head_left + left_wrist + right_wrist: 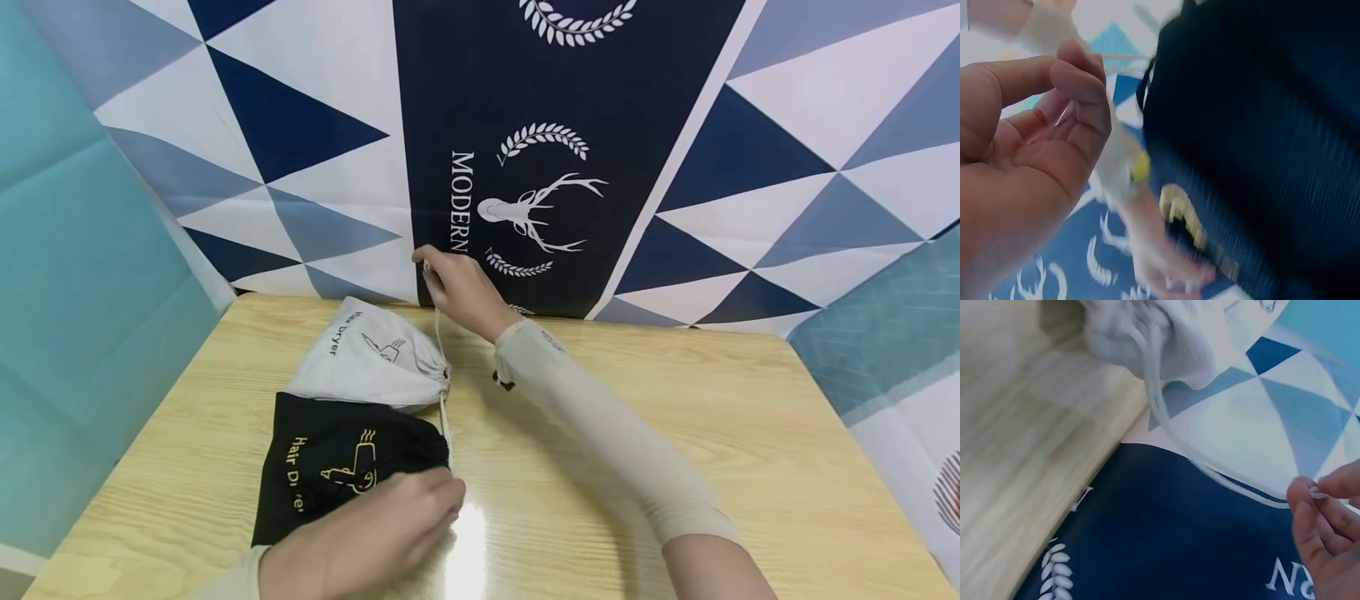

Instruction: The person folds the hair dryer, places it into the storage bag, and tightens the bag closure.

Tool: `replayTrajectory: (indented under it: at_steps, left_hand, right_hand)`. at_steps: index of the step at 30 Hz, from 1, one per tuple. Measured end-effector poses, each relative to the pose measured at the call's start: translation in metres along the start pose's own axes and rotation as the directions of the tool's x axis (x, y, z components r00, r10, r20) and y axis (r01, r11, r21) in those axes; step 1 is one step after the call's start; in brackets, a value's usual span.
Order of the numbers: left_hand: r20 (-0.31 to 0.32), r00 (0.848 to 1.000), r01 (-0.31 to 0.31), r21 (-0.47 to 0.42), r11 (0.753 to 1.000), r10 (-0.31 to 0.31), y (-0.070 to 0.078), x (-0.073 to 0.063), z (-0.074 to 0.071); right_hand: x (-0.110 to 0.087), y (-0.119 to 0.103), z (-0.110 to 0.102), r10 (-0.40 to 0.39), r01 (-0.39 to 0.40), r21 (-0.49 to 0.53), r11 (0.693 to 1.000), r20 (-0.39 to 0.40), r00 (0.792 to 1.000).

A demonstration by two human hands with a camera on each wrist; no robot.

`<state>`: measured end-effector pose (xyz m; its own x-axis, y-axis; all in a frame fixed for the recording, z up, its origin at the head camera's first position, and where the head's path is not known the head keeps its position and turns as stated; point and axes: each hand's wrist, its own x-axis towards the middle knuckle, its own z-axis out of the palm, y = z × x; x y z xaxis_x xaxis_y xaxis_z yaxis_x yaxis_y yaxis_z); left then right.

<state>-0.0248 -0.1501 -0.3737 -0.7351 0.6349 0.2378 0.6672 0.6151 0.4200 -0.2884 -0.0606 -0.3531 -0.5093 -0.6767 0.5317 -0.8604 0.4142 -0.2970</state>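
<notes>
A white drawstring bag (pixel 367 354) printed "Hair Dryer" lies on the table, its mouth gathered at the right end. My right hand (pixel 465 287), raised by the patterned backdrop, pinches one white cord (pixel 1235 486) between thumb and fingers; the cord runs slack to the bag's mouth in the right wrist view. My left hand (pixel 382 529) is nearer the front, pinching the other white cord (pixel 446 429) that stretches toward me from the same mouth. Below it lies a black drawstring bag (pixel 322 467) with a yellow hair dryer print, partly hidden by my left hand.
The wooden table (pixel 712 392) extends to the right under my right forearm. Behind it stands a backdrop (pixel 322 108) with blue and white triangles and a dark deer panel. A teal covering (pixel 82 292) borders the left side.
</notes>
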Motion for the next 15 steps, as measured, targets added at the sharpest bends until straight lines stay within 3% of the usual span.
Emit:
replayTrajectory:
  at_steps: [3,6,10,15]
  left_hand:
    - [-0.086,0.995,0.051,0.033,0.998,-0.048,-0.010,0.002,-0.018]
    - [-0.175,0.977,0.131,0.057,0.990,-0.119,-0.027,0.001,-0.037]
    - [-0.294,0.937,0.229,0.112,0.967,-0.188,-0.057,-0.002,-0.058]
    - [-0.398,0.883,0.340,0.171,0.925,-0.250,-0.091,-0.009,-0.069]
  right_hand:
    - [-0.020,-0.003,-0.005,-0.004,0.003,0.014,1.000,0.022,1.000]
    - [-0.037,-0.008,-0.006,-0.020,0.018,0.040,0.999,0.057,0.998]
    - [-0.050,-0.018,-0.002,-0.047,0.040,0.087,0.995,0.084,0.995]
    - [-0.059,-0.033,0.003,-0.051,0.011,0.242,0.970,0.162,0.985]
